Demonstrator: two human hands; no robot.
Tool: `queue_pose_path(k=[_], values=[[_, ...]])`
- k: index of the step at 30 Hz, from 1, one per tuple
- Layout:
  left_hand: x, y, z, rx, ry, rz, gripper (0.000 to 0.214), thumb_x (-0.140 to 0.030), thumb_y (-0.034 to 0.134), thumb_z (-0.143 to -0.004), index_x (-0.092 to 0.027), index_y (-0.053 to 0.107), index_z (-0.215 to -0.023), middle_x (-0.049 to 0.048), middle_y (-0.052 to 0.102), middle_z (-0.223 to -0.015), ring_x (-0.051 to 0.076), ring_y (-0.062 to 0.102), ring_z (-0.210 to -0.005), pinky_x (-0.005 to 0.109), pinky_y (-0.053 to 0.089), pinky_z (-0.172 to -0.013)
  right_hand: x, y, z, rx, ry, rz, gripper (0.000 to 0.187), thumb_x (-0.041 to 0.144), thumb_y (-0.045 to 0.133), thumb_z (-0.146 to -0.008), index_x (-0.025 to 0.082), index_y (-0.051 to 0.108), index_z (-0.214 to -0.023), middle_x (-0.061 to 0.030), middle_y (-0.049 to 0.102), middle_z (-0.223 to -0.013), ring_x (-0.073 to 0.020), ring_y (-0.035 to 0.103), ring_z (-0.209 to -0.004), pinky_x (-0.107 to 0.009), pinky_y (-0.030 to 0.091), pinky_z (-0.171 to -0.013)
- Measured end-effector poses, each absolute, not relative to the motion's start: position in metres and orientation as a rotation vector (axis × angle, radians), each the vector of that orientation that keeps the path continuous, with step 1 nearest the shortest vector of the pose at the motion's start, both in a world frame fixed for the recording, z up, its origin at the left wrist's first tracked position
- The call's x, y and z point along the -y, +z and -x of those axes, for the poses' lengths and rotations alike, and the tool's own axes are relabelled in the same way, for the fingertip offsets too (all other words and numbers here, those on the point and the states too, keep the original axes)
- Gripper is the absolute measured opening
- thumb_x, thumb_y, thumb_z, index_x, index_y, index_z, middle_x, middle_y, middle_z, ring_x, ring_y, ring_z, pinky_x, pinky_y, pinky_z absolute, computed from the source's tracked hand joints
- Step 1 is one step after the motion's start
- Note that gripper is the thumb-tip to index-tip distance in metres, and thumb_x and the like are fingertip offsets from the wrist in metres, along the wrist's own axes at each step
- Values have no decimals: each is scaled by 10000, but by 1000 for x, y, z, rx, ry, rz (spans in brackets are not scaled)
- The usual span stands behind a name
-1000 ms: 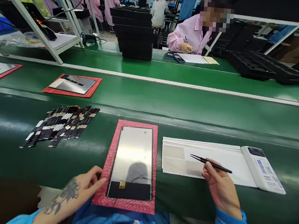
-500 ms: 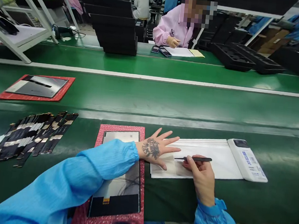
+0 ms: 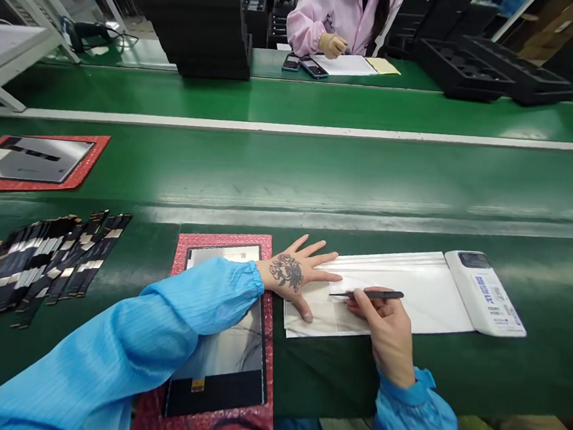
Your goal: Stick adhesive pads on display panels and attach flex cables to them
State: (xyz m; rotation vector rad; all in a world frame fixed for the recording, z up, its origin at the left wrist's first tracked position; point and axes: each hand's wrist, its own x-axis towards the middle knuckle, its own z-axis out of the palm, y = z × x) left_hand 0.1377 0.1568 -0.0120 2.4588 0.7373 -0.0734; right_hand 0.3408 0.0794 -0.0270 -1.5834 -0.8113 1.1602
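Left hand splays on smooth sheets; right hand pinches tweezers.

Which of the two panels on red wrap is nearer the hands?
The front panel, partly hidden beneath the left sleeve; the other panel lies farther back, left, uncovered.

The scene is covered by one view, taken from the wearer's head and directed forward and down over the green surface. The left hand and right hand are seen from above, close by, below mid-frame; a person in pink, farther off, is cropped by the upper edge.
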Motion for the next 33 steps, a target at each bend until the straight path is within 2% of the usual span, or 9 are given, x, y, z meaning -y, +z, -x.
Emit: queue_pose_path(k=[4, 6, 10, 14, 18, 21, 25, 29, 33], values=[[-161, -1, -143, -836, -103, -2249, 502, -561, 293, -986, -338, 494, -1389, 9, 215, -1598, 288, 28, -1490, 567, -60, -1172, -62, -19, -334, 940, 1049, 1540, 386, 469, 834, -628, 211, 608, -804, 14, 699, -672, -176, 698, -583, -294, 604, -576], [-163, 2, -145, -857, -124, -2139, 505, -446, 159, -1031, -343, 531, -1356, -13, 254, -1584, 246, 56, -1490, 543, -33, -1182, -42, -10, -326, 1113, 1007, 1456, 246, 352, 815, -678, 237, 629, -789, 12, 718, -708, -189, 717, -625, -297, 614, -591], [-163, -1, -145, -830, -42, -2240, 371, -350, 517, -949, -308, 582, -1312, 12, 331, -1553, 317, 129, -1470, 551, 3, -1169, 1, 12, -306, 1382, 1066, 1167, 174, 199, 767, -695, 310, 680, -795, 15, 738, -686, -227, 724, -628, -341, 633, -572], [-154, 0, -138, -860, 199, -2432, 613, -214, 760, -760, -249, 561, -1338, 75, 338, -1550, 397, 168, -1447, 585, 54, -1147, 17, 28, -291, 1189, 1104, 1275, 162, 261, 781, -684, 313, 660, -777, 14, 726, -678, -215, 711, -623, -323, 630, -565], [-120, 20, -106, -1031, 576, -2294, 390, -203, 691, -825, -138, 647, -1206, 124, 584, -1335, 315, 473, -1292, 445, 314, -1095, 19, 27, -286, 957, 1128, 1509, 225, 363, 811, -651, 280, 625, -748, 0, 713, -702, -201, 696, -642, -299, 625, -557], [-66, 29, -65, -1288, 707, -1799, 153, -248, 584, -889, -135, 688, -882, 40, 682, -821, 180, 642, -802, 276, 490, -752, 23, 18, -286, 969, 1145, 1457, 237, 335, 832, -622, 270, 640, -745, -10, 721, -687, -207, 701, -612, -296, 621, -519], [14, 19, -25, -1310, 632, -962, 343, -505, 608, -824, -183, 530, -736, -41, 543, -580, 84, 469, -428, 199, 348, -399, 29, 12, -277, 954, 1168, 1410, 243, 310, 841, -604, 281, 652, -754, -10, 724, -676, -229, 720, -618, -290, 614, -489], [56, 7, -18, -1192, 687, -594, 572, -730, 613, -703, -171, 507, -764, -24, 568, -625, 64, 473, -397, 176, 331, -354, 32, 19, -263, 1011, 1166, 1375, 229, 313, 836, -611, 289, 654, -749, -10, 722, -665, -231, 721, -615, -289, 610, -474], [63, 3, -24, -1092, 728, -466, 551, -691, 660, -699, -160, 517, -735, -27, 551, -581, 57, 468, -392, 159, 290, -336, 37, 24, -254, 1062, 1161, 1340, 225, 317, 839, -616, 281, 658, -744, -19, 723, -658, -233, 715, -600, -303, 611, -468]])
